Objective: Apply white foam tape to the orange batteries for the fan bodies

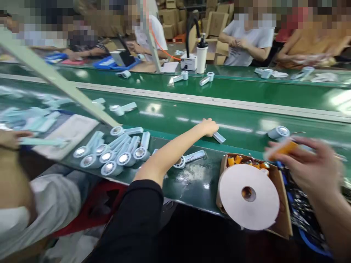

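Parts in pale blue (33, 118) lie heaped toward the left end of the green surface (192, 186), with a co-worker's hand (24, 134) beside them. Next, near the surface's front edge, comes a cluster of handled units (109, 157) with silver discs in their round heads; they look further along than the loose parts, though whether any is finished I cannot tell. A lone unit (194, 156) lies just past the left forearm, toward the far edge. The left hand (210, 128) reaches over the belt's near edge, fingers curled closed around a pale-blue unit (219, 137) whose handle juts out. Right of that, a carton (282, 204) overlaps the front edge; orange cylinders (238, 159) remain in it under a white roll (233, 197), so plenty seems left to do. Another unit (279, 132) sits on the belt beyond the carton's far right corner. The right hand (315, 160), blurred, pinches an orange piece (285, 149) above that corner, apart from any unit, so it appears not yet fitted.
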`<state>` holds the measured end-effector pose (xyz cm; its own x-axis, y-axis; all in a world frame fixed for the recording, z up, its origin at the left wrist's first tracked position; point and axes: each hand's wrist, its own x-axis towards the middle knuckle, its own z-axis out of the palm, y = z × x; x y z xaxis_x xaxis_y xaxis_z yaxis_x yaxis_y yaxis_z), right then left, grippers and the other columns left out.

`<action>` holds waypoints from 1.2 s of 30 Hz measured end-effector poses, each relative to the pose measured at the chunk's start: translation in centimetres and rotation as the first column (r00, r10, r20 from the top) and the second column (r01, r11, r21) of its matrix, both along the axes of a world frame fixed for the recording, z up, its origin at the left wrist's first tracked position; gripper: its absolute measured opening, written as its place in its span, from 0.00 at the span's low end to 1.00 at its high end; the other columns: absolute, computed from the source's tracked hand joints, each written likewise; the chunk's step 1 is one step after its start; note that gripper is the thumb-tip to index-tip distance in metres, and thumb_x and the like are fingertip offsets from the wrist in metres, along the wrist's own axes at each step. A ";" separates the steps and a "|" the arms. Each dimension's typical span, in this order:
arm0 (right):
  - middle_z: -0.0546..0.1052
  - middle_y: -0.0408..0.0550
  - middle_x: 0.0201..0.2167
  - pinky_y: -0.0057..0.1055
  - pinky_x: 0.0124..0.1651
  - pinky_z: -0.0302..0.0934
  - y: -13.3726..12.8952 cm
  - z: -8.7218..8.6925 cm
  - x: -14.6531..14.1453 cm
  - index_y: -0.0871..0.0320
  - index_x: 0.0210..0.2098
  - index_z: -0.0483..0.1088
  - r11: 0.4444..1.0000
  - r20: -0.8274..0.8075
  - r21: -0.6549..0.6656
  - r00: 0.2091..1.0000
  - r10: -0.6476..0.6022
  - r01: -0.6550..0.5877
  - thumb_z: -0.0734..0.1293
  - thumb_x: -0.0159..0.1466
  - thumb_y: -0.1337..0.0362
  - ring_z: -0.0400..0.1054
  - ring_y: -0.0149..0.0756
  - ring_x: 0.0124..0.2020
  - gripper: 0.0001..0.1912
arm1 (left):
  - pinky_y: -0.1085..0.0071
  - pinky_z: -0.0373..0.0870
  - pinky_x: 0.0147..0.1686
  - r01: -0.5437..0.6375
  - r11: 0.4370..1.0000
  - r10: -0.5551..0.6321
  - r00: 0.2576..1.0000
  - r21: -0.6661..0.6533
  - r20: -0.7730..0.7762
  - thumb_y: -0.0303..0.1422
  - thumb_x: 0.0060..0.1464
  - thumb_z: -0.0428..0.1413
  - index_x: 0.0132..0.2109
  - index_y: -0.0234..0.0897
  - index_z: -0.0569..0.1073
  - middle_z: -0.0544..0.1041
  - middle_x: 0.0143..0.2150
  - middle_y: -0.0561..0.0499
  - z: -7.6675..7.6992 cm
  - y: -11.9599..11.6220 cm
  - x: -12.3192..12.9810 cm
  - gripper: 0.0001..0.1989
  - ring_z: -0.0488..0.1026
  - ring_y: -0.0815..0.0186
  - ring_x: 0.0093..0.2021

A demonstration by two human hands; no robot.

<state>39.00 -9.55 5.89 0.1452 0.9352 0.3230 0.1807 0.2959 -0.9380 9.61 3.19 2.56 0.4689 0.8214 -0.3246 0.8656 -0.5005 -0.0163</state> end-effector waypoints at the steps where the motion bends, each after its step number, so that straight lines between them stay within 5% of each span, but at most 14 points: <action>1: 0.85 0.55 0.34 0.54 0.38 0.78 1.9 0.1 -1.4 0.43 0.43 0.78 0.990 0.025 -0.028 0.990 0.140 -0.139 0.87 0.39 0.53 0.82 0.58 0.37 0.32 | 0.49 0.75 0.54 0.017 1.000 -0.017 1.000 0.008 0.008 0.25 0.52 0.60 0.49 0.35 0.84 0.81 0.52 0.32 -0.3 0.1 0.0 0.17 0.74 0.42 0.58; 7: 0.85 0.46 0.32 0.40 0.41 0.75 9.5 -2.4 -6.9 0.54 0.48 0.75 0.883 0.362 -0.186 0.805 0.469 -0.431 0.76 0.59 0.52 0.81 0.43 0.34 0.21 | 0.48 0.71 0.58 0.067 0.995 -0.070 0.996 0.071 0.047 0.22 0.55 0.56 0.49 0.33 0.84 0.82 0.51 0.30 -1.4 0.1 -0.2 0.17 0.70 0.41 0.63; 13: 0.84 0.42 0.30 0.34 0.38 0.67 11.0 -3.8 -8.1 0.54 0.49 0.72 0.893 0.544 -0.220 0.711 0.446 -0.392 0.72 0.63 0.55 0.77 0.38 0.30 0.17 | 0.67 0.73 0.48 0.021 0.998 -0.014 0.994 -0.059 0.111 0.37 0.53 0.65 0.44 0.44 0.85 0.85 0.44 0.45 -0.2 2.1 0.5 0.10 0.80 0.57 0.46; 20: 0.83 0.43 0.28 0.33 0.39 0.65 11.9 -5.2 -8.4 0.54 0.50 0.72 0.902 0.672 -0.276 0.604 0.428 -0.331 0.72 0.65 0.58 0.75 0.39 0.29 0.16 | 0.64 0.73 0.51 -0.117 0.993 0.113 0.965 0.005 0.235 0.36 0.67 0.53 0.58 0.41 0.78 0.82 0.54 0.40 -0.3 1.7 1.1 0.17 0.80 0.54 0.53; 25: 0.83 0.45 0.30 0.35 0.42 0.65 12.2 -6.4 -8.8 0.56 0.55 0.73 0.888 0.831 -0.314 0.356 0.428 -0.336 0.71 0.67 0.60 0.76 0.44 0.33 0.18 | 0.57 0.72 0.56 -0.221 0.974 0.196 0.929 0.045 0.314 0.30 0.67 0.51 0.64 0.35 0.72 0.79 0.58 0.33 -1.0 0.7 2.7 0.20 0.76 0.48 0.60; 31: 0.83 0.60 0.41 0.42 0.44 0.66 13.1 -7.0 -9.8 0.56 0.56 0.78 0.898 0.925 -0.370 -0.005 0.380 -0.238 0.66 0.71 0.46 0.77 0.55 0.42 0.24 | 0.53 0.70 0.59 -0.284 0.958 0.252 0.896 0.036 0.365 0.27 0.66 0.50 0.62 0.33 0.73 0.78 0.58 0.33 -2.0 1.3 3.8 0.20 0.74 0.48 0.60; 36: 0.83 0.58 0.44 0.44 0.49 0.67 14.1 -4.9 -11.1 0.54 0.60 0.78 0.847 0.874 -0.485 -0.106 0.473 -0.218 0.73 0.68 0.50 0.77 0.56 0.47 0.25 | 0.56 0.69 0.60 -0.372 0.928 0.347 0.847 -0.017 0.403 0.31 0.65 0.54 0.59 0.37 0.76 0.79 0.56 0.38 -1.5 1.5 4.4 0.17 0.74 0.51 0.60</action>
